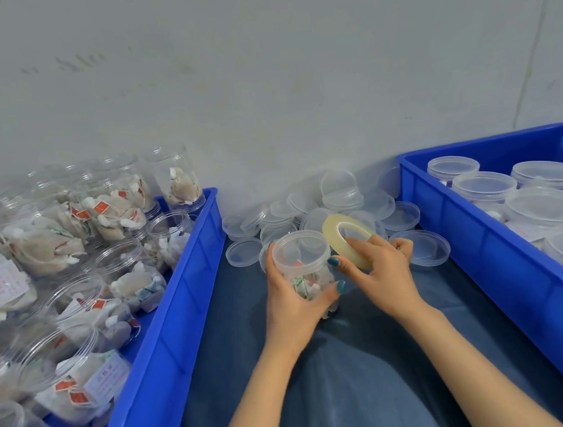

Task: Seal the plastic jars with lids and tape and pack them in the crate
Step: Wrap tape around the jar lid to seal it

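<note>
My left hand (292, 301) is curled around the clear jar (300, 259), with my thumb in front and my fingers wrapped behind it. My right hand (382, 272) pinches the tape roll (334, 239), tipped up right beside the jar's top. Loose lids (307, 207) lie just past my fingers, and the blue crate (481, 228) sits to the right.
</note>
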`<state>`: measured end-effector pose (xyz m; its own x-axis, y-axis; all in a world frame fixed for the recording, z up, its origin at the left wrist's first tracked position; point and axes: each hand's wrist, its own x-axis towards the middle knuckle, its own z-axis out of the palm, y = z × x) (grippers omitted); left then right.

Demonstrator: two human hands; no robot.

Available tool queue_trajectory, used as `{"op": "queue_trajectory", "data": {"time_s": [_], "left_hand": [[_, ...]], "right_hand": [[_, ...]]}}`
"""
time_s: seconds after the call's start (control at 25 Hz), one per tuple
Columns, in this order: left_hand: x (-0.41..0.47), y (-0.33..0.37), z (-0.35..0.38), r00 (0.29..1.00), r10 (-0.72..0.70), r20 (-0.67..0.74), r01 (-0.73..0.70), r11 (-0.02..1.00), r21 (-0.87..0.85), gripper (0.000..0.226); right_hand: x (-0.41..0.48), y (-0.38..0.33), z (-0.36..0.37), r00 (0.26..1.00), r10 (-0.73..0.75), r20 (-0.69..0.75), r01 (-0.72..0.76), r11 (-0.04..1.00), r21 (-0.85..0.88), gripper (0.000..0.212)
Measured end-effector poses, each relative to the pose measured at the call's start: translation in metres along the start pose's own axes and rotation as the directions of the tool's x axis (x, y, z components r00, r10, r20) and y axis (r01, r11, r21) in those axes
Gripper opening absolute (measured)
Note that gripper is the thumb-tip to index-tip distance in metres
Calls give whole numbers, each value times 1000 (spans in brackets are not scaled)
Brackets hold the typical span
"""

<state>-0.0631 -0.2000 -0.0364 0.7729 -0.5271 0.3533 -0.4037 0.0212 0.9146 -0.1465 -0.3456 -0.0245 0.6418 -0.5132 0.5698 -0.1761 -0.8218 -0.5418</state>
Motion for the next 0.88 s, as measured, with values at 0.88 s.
{"op": "queue_trajectory", "data": {"time_s": [0.88], "left_hand": [[-5,29,-28,932,-185,313,273,924,-268,66]], "right_hand": [[8,-1,-44,916,216,339,-226,974,-10,79]]}}
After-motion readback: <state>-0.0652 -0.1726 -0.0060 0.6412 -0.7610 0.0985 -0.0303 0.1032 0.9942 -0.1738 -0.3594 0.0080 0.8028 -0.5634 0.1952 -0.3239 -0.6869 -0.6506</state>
